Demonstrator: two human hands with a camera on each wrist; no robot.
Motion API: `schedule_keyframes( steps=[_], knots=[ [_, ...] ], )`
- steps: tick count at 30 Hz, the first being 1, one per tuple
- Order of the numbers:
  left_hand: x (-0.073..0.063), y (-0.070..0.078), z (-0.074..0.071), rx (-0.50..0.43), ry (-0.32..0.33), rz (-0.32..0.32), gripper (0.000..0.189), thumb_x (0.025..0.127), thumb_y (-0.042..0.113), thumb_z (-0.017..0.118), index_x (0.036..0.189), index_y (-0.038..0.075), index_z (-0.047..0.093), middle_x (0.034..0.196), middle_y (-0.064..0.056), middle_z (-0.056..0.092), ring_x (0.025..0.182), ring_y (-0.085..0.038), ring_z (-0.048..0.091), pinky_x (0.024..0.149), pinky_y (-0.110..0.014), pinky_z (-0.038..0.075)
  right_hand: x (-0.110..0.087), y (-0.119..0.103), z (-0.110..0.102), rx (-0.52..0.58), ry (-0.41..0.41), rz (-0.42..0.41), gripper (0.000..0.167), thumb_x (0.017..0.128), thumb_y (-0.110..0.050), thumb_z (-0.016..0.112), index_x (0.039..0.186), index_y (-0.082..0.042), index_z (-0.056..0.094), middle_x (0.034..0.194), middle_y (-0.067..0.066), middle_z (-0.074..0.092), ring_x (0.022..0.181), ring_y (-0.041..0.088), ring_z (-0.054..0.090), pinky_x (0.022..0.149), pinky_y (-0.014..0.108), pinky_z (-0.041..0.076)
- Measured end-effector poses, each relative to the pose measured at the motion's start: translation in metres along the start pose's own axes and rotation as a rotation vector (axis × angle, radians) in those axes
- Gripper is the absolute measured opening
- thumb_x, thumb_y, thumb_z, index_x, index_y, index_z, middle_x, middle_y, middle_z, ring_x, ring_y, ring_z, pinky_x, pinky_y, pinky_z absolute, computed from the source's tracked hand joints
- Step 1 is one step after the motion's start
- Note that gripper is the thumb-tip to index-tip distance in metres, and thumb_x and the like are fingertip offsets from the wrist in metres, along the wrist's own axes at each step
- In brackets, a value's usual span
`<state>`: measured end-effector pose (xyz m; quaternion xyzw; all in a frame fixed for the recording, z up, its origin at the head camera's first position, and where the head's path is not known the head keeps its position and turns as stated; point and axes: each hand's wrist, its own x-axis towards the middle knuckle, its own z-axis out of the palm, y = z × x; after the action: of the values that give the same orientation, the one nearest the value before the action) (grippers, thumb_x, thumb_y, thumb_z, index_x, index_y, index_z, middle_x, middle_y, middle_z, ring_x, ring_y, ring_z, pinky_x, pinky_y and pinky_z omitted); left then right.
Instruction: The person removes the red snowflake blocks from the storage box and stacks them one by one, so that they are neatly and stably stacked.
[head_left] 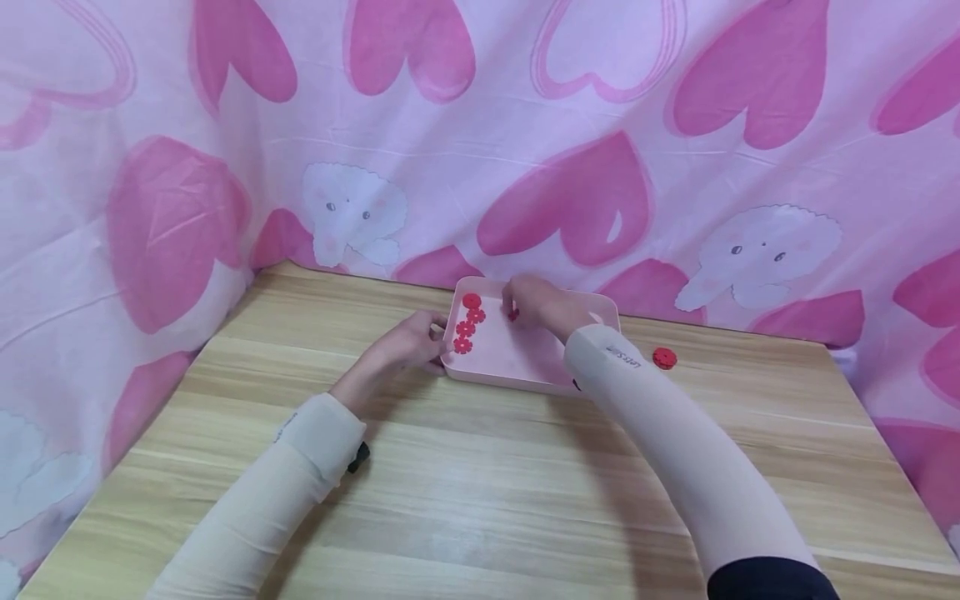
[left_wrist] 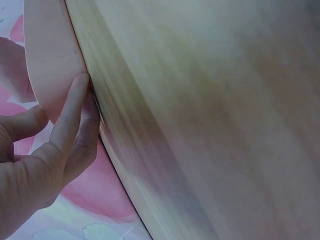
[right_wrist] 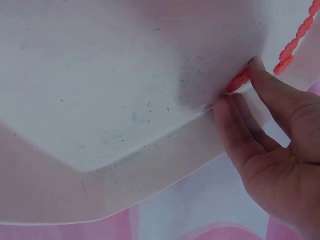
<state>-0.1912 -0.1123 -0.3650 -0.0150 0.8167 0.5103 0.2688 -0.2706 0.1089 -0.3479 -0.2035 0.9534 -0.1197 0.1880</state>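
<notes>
A shallow pink tray [head_left: 517,385] stands near the table's back edge. My left hand [head_left: 408,342] holds its left side; in the left wrist view, the thumb is at the rim and the forefinger lies against the outer wall. Inside the tray, my right hand [head_left: 542,307] pinches a small red flower-shaped piece [right_wrist: 238,81] between thumb and fingers, close to the back wall. Several red flower-shaped pieces [head_left: 465,329] form a row along the tray's left side. Part of the tray's right half is hidden by my right arm.
A small pile of red pieces [head_left: 664,358] lies on the wooden table [head_left: 465,500] to the right of the tray. Behind the table hangs a pink curtain [head_left: 435,200] with hearts and white animals, close to the tray's back side.
</notes>
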Motion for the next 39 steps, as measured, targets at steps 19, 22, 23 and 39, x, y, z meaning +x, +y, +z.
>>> schedule_keyframes(
  steps=[19, 22, 23, 39],
  knots=[
    [0.000, 0.003, 0.001, -0.005, 0.007, -0.014, 0.048, 0.108, -0.004, 0.051, 0.156, -0.006, 0.042, 0.127, -0.027, 0.062, 0.102, -0.031, 0.074, 0.089, -0.037, 0.070, 0.010, 0.015, 0.003, -0.085, 0.084, -0.011, 0.006, 0.091, 0.001, 0.082, 0.093, -0.005, 0.080, 0.100, 0.012, 0.074, 0.096, 0.028, 0.063, 0.087, 0.035, 0.063],
    [0.000, 0.004, 0.001, 0.005, 0.007, -0.016, 0.049, 0.108, -0.005, 0.051, 0.157, -0.006, 0.041, 0.128, -0.027, 0.062, 0.105, -0.033, 0.074, 0.088, -0.036, 0.070, 0.010, 0.018, 0.002, -0.048, 0.093, -0.001, 0.006, 0.091, -0.001, 0.082, 0.096, -0.005, 0.082, 0.103, 0.013, 0.074, 0.098, 0.028, 0.063, 0.089, 0.036, 0.065],
    [0.000, 0.004, 0.001, 0.005, 0.006, -0.016, 0.049, 0.108, -0.005, 0.050, 0.156, -0.007, 0.041, 0.128, -0.027, 0.062, 0.104, -0.033, 0.074, 0.089, -0.036, 0.070, 0.010, 0.019, 0.001, -0.024, 0.093, 0.003, 0.006, 0.092, -0.001, 0.082, 0.096, -0.005, 0.082, 0.103, 0.013, 0.075, 0.097, 0.028, 0.064, 0.089, 0.036, 0.065],
    [-0.001, 0.003, 0.000, 0.025, 0.015, -0.027, 0.048, 0.107, -0.006, 0.051, 0.155, -0.004, 0.044, 0.129, -0.025, 0.062, 0.106, -0.030, 0.072, 0.093, -0.038, 0.069, -0.003, 0.023, -0.010, 0.192, 0.078, 0.044, 0.011, 0.097, 0.005, 0.071, 0.100, 0.000, 0.080, 0.100, 0.017, 0.079, 0.092, 0.029, 0.072, 0.086, 0.035, 0.068]
  ],
)
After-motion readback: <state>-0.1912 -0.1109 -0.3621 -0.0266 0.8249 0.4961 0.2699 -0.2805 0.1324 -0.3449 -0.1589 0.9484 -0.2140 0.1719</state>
